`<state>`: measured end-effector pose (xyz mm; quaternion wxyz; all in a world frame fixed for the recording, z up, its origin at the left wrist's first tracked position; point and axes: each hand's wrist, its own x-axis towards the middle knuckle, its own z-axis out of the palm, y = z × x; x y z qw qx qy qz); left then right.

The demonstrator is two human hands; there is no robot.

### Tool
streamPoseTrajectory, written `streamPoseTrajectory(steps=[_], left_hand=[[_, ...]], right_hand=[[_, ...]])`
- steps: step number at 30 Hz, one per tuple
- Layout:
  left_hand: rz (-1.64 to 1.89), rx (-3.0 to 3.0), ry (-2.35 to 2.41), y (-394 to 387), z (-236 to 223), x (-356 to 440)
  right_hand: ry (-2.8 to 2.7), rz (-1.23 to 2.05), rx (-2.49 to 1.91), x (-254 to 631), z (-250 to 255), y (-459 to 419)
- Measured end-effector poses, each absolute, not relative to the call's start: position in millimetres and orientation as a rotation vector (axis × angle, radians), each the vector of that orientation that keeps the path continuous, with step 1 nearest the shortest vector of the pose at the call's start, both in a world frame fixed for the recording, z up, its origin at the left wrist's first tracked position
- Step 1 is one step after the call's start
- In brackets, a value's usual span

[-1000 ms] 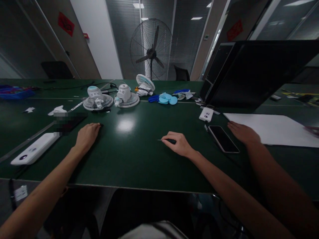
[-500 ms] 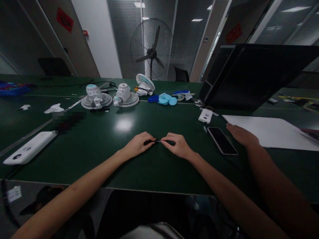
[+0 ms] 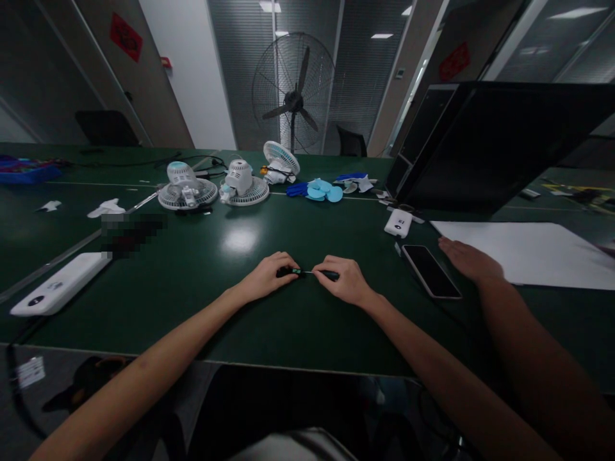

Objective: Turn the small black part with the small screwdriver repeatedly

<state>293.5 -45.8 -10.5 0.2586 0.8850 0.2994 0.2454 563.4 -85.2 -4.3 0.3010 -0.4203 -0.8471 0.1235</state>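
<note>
At the front middle of the green table (image 3: 288, 333), my left hand (image 3: 269, 275) is closed around a small black object with a green patch (image 3: 296, 271); its kind I cannot make out. My right hand (image 3: 346, 280) pinches a small screwdriver (image 3: 330, 275) with a dark handle. Its thin metal shaft points left and reaches the black object's right end; whether the tip touches or sits inside it, I cannot tell. Fingers partly cover both things.
Small white fans (image 3: 245, 186) and light-blue discs (image 3: 324, 190) lie behind my hands. To the right are a phone (image 3: 431, 271), a white power bank (image 3: 398, 223), a big black monitor (image 3: 504, 147) and another person's hand (image 3: 473, 261) on a white sheet (image 3: 523, 250). A long white device (image 3: 62, 282) lies left.
The green patch on the black object now shows between my left fingers. My right fingertips have shifted slightly right, away from my left hand.
</note>
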Motion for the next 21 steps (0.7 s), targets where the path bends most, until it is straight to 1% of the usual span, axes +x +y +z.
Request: streamPoseTrajectory(steps=[12, 21], left_hand=[[0.664, 2.386, 0.755, -45.9, -8.1, 294.0], [0.650, 2.406, 0.745, -46.3, -9.9, 294.6]], right_hand=[[-2.293, 0.246, -1.116, 560.9, -8.5, -85.2], [-2.149, 0.434, -1.040, 556.5, -3.1, -83.0]])
